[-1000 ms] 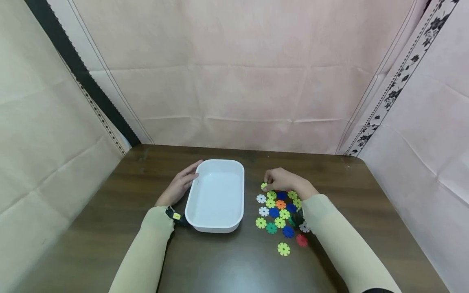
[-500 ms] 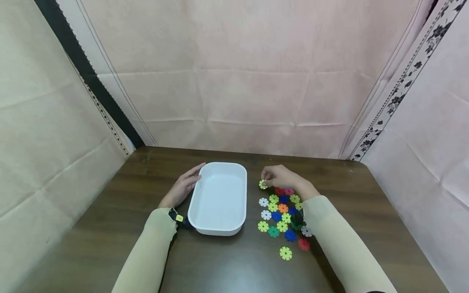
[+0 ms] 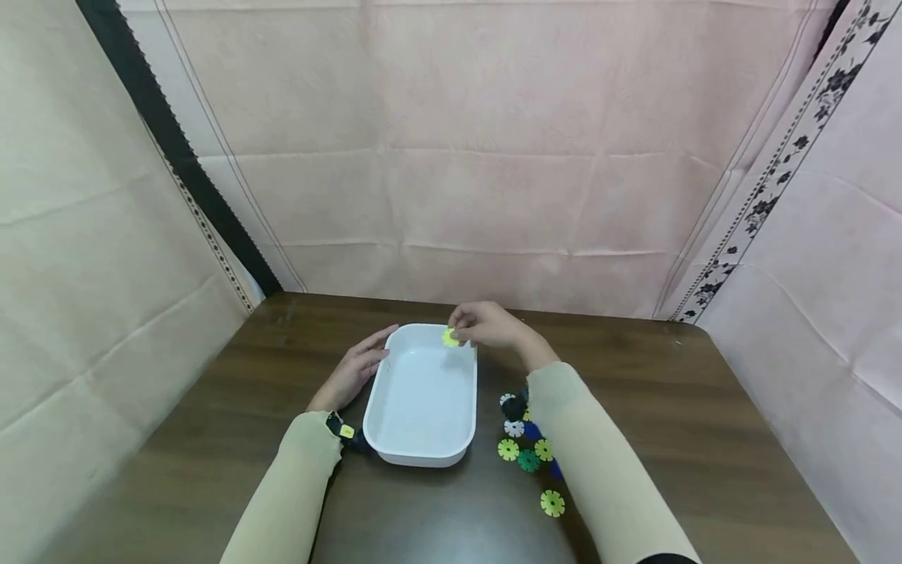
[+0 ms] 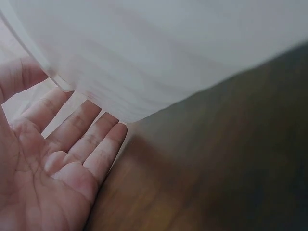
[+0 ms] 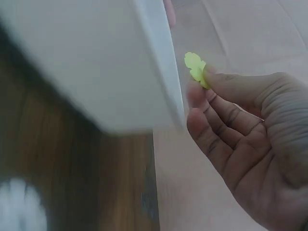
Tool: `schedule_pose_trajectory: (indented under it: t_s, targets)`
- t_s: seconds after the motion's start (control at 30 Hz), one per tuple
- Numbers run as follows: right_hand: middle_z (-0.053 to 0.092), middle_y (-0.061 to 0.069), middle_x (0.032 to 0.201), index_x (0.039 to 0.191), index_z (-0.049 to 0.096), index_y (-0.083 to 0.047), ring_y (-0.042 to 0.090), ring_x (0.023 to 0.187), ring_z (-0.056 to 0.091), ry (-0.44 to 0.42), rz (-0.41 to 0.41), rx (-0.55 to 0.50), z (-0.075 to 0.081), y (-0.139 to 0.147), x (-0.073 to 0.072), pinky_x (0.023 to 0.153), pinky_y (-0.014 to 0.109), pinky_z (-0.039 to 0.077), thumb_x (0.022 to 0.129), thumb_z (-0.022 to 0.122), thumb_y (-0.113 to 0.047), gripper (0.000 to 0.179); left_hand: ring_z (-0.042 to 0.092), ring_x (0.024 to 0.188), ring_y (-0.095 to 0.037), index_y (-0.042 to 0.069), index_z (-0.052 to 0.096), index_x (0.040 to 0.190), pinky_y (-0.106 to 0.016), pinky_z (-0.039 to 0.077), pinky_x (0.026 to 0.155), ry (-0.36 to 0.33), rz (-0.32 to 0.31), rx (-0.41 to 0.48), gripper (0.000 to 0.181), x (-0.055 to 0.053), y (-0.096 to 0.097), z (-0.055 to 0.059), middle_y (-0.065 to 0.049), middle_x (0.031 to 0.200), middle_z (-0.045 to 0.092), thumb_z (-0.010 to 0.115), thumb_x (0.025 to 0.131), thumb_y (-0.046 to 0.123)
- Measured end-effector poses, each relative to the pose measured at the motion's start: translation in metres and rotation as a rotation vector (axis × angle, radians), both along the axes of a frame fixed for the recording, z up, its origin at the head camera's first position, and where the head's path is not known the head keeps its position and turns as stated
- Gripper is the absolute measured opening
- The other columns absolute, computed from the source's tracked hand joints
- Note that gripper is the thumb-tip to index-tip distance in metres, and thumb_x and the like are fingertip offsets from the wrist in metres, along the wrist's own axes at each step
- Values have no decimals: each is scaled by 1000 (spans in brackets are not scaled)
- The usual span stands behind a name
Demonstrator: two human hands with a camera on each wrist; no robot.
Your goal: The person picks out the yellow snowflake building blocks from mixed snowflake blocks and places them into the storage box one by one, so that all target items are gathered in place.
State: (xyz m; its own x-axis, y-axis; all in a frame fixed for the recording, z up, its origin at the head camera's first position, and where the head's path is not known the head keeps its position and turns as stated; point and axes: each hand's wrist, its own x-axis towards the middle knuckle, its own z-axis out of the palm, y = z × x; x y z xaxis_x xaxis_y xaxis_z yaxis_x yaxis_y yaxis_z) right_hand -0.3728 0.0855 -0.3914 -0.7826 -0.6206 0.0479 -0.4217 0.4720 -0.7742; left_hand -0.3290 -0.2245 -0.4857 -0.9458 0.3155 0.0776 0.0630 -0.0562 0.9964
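Over the brown desk (image 3: 451, 517), the right hand (image 3: 488, 324) pinches a yellow-green disc (image 3: 449, 338) by a white tray (image 3: 423, 411) that the left hand (image 3: 352, 371) touches with extended fingers.

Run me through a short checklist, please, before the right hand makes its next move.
1. Right hand pinching the yellow-green piece: ok.
2. That piece within the outline of the white tray, as the head view shows it: ok.
3. White tray upright on the table: ok.
4. Left hand touching the tray's left side: ok.
5. Height of the piece over the tray floor: cannot tell.
6. Loose pieces fully in sight: not ok, the right sleeve partly covers some.
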Motion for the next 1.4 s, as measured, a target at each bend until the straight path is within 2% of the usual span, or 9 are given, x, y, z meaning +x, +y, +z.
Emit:
schedule_pose_trajectory:
  t_s: [0.23,0.4,0.53,0.67,0.8,1.03,1.23,1.4]
  targets:
    - [72,6,97,111,67,-8,26,90,71,-86,-6,-105,-8,-38,-7,77,36,59,97,69,-17,17,49,135,-23,22,46,152,-29,46,103,-9,6,-26,50,2,5,-2,-4,154,44,54,102,22]
    - [72,6,101,113,67,-11,25,91,71,-175,-3,-153,-25,-56,-7,81,36,58,96,69,-19,19,48,136,-23,23,47,151,-31,46,103,-20,21,-46,50,1,5,-4,-2,155,43,55,102,24]
    - [72,5,99,112,68,-12,26,91,70,-215,4,-138,-41,-65,-4,81,37,58,96,70,-18,17,46,138,-25,22,46,152,-33,45,105,-24,2,-44,50,1,5,-6,-4,156,42,54,102,22]
    - [72,2,97,109,69,-13,24,89,69,-187,5,-65,-50,-70,-1,79,34,58,97,69,-18,14,45,138,-26,21,44,153,-33,45,105,-17,-4,-54,51,0,5,-6,-5,156,40,53,102,22]
    - [71,2,96,109,69,-13,23,88,68,-148,-11,-15,-51,-72,1,78,33,58,97,67,-16,12,47,137,-27,23,46,152,-34,46,104,-14,12,-52,50,0,5,-5,-5,155,42,53,102,22]
    - [70,0,92,111,69,-11,18,80,64,-101,-14,89,-53,-73,2,75,29,55,96,68,-14,15,50,134,-26,25,48,150,-33,48,102,-51,27,-58,50,3,4,-5,-2,154,44,52,101,20]
    - [70,0,93,112,69,-10,18,80,63,-47,-27,137,-46,-74,1,79,29,54,95,69,-10,16,48,136,-28,23,48,151,-32,48,101,-23,20,-36,50,0,3,-2,-3,155,43,51,101,19]
    - [69,-2,95,111,70,-12,18,85,63,-22,-33,160,-42,-75,-1,83,31,54,95,69,-10,17,45,138,-31,21,45,152,-35,44,106,-14,5,-38,50,-4,2,2,-5,156,41,50,102,18]
